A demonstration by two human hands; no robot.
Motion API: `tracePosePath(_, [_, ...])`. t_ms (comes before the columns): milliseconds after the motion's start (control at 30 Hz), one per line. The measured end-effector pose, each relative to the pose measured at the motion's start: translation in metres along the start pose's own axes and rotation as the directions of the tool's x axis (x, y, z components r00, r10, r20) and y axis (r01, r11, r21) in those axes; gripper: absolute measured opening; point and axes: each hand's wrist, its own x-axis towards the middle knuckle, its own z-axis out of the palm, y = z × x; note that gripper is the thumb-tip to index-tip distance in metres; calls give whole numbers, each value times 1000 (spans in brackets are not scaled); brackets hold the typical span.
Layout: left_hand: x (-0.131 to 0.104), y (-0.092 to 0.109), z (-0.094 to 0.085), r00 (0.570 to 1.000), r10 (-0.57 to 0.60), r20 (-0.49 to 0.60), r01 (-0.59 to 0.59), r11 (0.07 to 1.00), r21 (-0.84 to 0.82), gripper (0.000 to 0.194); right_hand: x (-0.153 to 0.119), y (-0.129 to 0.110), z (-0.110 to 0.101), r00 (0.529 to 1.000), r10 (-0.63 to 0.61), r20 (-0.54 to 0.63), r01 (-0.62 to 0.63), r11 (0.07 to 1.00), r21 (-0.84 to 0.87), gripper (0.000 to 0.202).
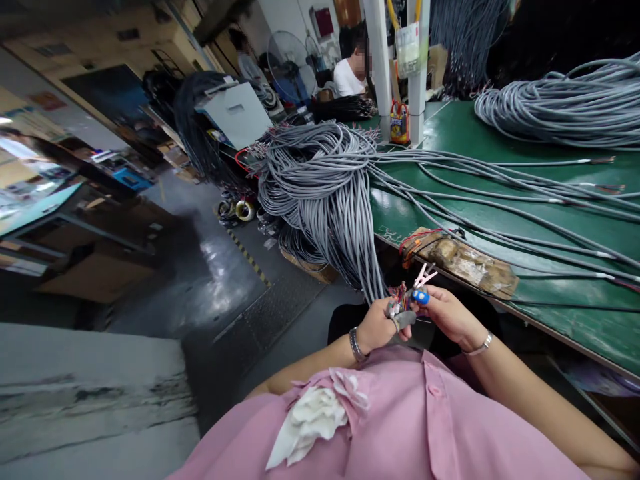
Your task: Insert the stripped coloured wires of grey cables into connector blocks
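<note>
My left hand (381, 325) is closed around a bunch of thin coloured wires (401, 297) at the ends of grey cables, with a grey cover on one digit. Beside it, my right hand (453, 317) is pinched at the same wires; a blue wrap (421, 297) covers one of its digits. What exactly the right fingertips grip is too small to make out. A pale pink forked piece, like a clip (424, 276), sticks up just beyond the right fingers. From the hands, the grey cables (345, 220) run up into a big heap draped over the table's edge.
More grey cables (500, 190) stretch across the green table (560, 320), and a coil (565, 107) lies at the far right. A taped wooden block (465, 263) sits on the near edge. Behind a white post (383, 67) sits a person (350, 77). Floor lies to the left.
</note>
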Motion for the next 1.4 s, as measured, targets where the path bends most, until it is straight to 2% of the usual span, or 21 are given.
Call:
tracePosePath(133, [-1, -6, 0, 987, 10, -158, -42, 979, -201, 39, 2, 1, -19, 997, 75, 22, -78, 979, 188, 27])
tracePosePath(200, [0, -6, 4, 970, 25, -242, -93, 957, -275, 36, 5, 0, -22, 998, 64, 11, -65, 961, 267, 36])
tracePosePath(267, [2, -4, 8, 958, 31, -284, -124, 940, -317, 35, 10, -1, -19, 999, 28, -19, -21, 961, 277, 40])
tracePosePath(400, [9, 0, 17, 950, -5, -312, -106, 934, -340, 36, 18, -2, -3, 981, -119, -153, 144, 976, 163, 29])
tracePosePath(467, [11, 0, 19, 946, -7, -325, -107, 937, -333, 37, 22, 0, 2, 966, -153, -207, 185, 972, 146, 33])
tracePosePath(600, [13, -2, 19, 947, -5, -321, -103, 943, -317, 39, 27, 6, -1, 963, -129, -237, 186, 953, 238, 45])
tracePosePath(733, [14, -4, 19, 945, -12, -327, -97, 945, -314, 41, 32, 8, -5, 978, -58, -202, 135, 910, 392, 36])
tracePosePath(800, [14, -4, 19, 943, -21, -331, -91, 943, -321, 41, 35, 8, -4, 973, -43, -225, 141, 886, 441, 32])
tracePosePath(1000, [14, -8, 19, 943, -32, -331, -76, 948, -308, 40, 40, 8, 1, 949, -61, -310, 208, 858, 469, 30])
tracePosePath(1100, [13, -10, 18, 943, -23, -333, -84, 949, -303, 42, 36, 11, -1, 966, -70, -247, 179, 873, 453, 36])
tracePosePath(1267, [8, -15, 13, 954, 14, -299, -98, 959, -267, 43, 20, 13, -10, 1000, -19, -19, 25, 935, 353, 53])
tracePosePath(1333, [5, -17, 10, 959, 23, -281, -91, 969, -232, 44, 14, 12, -12, 999, 21, 48, -34, 961, 273, 47])
tracePosePath(1400, [2, -19, 7, 966, 31, -256, -79, 980, -182, 45, 10, 10, -12, 997, 42, 68, -54, 981, 184, 34])
